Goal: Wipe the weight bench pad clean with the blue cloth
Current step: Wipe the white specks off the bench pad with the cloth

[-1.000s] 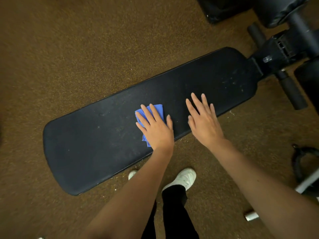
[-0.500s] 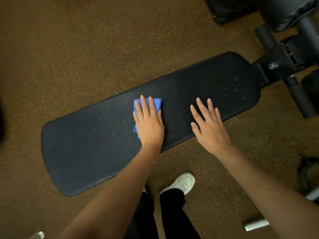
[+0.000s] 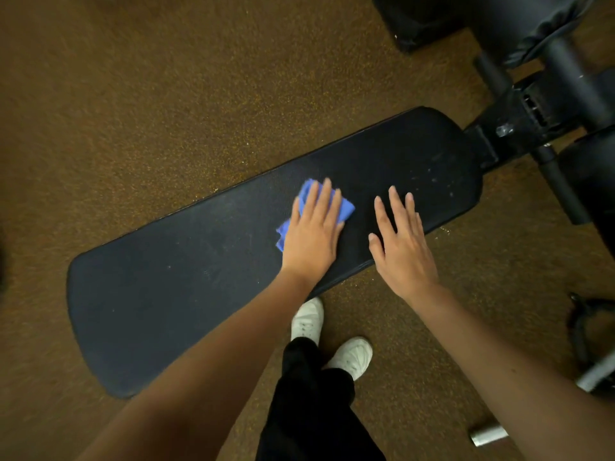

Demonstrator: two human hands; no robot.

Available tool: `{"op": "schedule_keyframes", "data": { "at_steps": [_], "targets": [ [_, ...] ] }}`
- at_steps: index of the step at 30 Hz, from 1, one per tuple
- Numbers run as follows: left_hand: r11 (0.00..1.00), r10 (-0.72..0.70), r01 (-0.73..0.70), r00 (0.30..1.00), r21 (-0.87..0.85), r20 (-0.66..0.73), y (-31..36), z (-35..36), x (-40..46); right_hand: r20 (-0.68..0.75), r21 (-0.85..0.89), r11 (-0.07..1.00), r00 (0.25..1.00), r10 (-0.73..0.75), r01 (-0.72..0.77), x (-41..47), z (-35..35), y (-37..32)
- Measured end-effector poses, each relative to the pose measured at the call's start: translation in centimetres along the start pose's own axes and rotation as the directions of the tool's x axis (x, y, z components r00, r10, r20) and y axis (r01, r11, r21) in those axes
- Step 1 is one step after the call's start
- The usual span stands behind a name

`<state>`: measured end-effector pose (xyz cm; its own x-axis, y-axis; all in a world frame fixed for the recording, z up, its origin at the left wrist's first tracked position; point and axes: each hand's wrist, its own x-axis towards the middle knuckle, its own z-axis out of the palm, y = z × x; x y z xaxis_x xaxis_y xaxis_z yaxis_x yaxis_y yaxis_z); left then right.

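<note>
Head view, looking down on a long black weight bench pad [image 3: 199,277] that runs diagonally across a brown speckled floor [image 3: 166,94]. Left hand [image 3: 311,234]: fingers straight and close together, palm flat, pressing the blue cloth [image 3: 306,197] onto the pad just past its middle, toward the narrower end; nothing is gripped or pinched. The cloth is crumpled, with only its edges showing beyond the fingertips and beside the wrist. Right hand [image 3: 404,247]: fingers straight and slightly spread, holding nothing, lying on or just above the pad's near edge beside the left hand; contact cannot be confirmed. Pale specks [image 3: 432,174] remain on the pad near the bench frame [image 3: 519,128] at the upper right. Two white shoes [image 3: 352,357] stand on the floor just beside the pad's near edge.

Risks, as judged from this arrangement: because the cloth is held by downward pressure alone, a fast stroke may let it bunch further or slip out from under the palm, leaving skin dragging on the pad. The bunched cloth covers a narrow band, so streaks between passes are likely. The right hand lies in the path toward the speckled end and could block the stroke. Debris pushed off the edge would land near the shoes
</note>
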<state>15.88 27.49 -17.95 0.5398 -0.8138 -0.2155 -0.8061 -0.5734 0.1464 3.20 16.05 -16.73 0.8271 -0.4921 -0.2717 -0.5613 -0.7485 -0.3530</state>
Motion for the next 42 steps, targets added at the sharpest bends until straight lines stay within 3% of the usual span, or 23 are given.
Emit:
{"op": "schedule_keyframes", "data": {
  "at_steps": [2, 4, 9, 13, 16, 20, 22, 24, 27, 29, 32, 34, 37, 42],
  "targets": [
    [0.997, 0.072, -0.073, 0.997, 0.023, 0.030, -0.1, 0.3, -2.2, 0.005, 0.001, 1.000, 1.000, 0.016, -0.016, -0.1, 0.0, 0.1],
    [0.998, 0.059, -0.060, 0.998, 0.036, 0.033, -1.2, 0.2, -1.7, 0.010, 0.004, 1.000, 1.000, 0.022, -0.022, -0.2, 0.0, 0.1],
    [0.990, -0.132, 0.134, 0.991, -0.037, 0.036, -0.9, -1.6, 5.5, 0.008, 0.027, 0.999, 0.999, 0.043, -0.043, -0.3, 0.0, 0.0],
    [0.995, 0.073, -0.077, 0.996, 0.057, 0.059, 0.7, -1.3, 6.0, -0.012, 0.078, 0.994, 0.997, 0.077, -0.076, -0.3, 0.0, -0.2],
    [0.961, 0.254, -0.257, 0.966, 0.103, 0.044, 0.4, -0.3, 1.8, -0.009, 0.083, 0.993, 0.996, 0.089, -0.088, -0.3, 0.0, -0.3],
    [0.899, 0.392, -0.402, 0.916, 0.175, 0.091, -1.9, 0.5, -3.5, 0.008, 0.035, 0.994, 0.995, 0.099, -0.100, -0.3, -0.1, -0.5],
    [0.930, 0.329, -0.334, 0.943, 0.153, 0.056, -2.9, 0.4, -3.2, 0.019, 0.022, 0.994, 0.995, 0.102, -0.103, -0.3, -0.3, -0.7],
    [0.982, 0.161, -0.163, 0.987, 0.094, 0.025, -2.6, 0.0, -1.5, 0.022, 0.022, 0.993, 0.994, 0.111, -0.112, -0.2, -0.4, -0.8],
    [0.999, -0.048, 0.048, 0.999, 0.010, 0.011, -0.7, -0.5, 1.0, 0.022, 0.025, 0.992, 0.992, 0.124, -0.124, 0.0, -0.6, -1.0],
    [0.998, -0.061, 0.061, 0.998, 0.001, -0.004, 0.4, 0.0, 0.6, 0.016, 0.040, 0.991, 0.992, 0.125, -0.126, 0.0, -0.7, -0.9],
    [0.991, 0.113, -0.115, 0.993, 0.061, 0.032, 1.0, 0.9, -3.4, 0.007, 0.053, 0.993, 0.994, 0.106, -0.106, -0.2, -0.7, -0.7],
    [0.986, 0.147, -0.151, 0.988, 0.075, 0.057, 0.6, 1.2, -6.0, 0.014, 0.026, 0.993, 0.994, 0.112, -0.112, -0.3, -0.7, -0.5],
    [0.999, 0.024, -0.025, 0.999, 0.034, 0.023, -0.2, 1.2, -5.7, 0.008, -0.008, 0.991, 0.991, 0.136, -0.136, -0.6, -1.1, 0.0],
    [0.972, -0.196, 0.190, 0.980, -0.141, -0.028, 1.4, -0.6, 2.4, 0.002, -0.032, 0.981, 0.981, 0.193, -0.193, -0.8, -1.4, 1.5]
  ]
}}
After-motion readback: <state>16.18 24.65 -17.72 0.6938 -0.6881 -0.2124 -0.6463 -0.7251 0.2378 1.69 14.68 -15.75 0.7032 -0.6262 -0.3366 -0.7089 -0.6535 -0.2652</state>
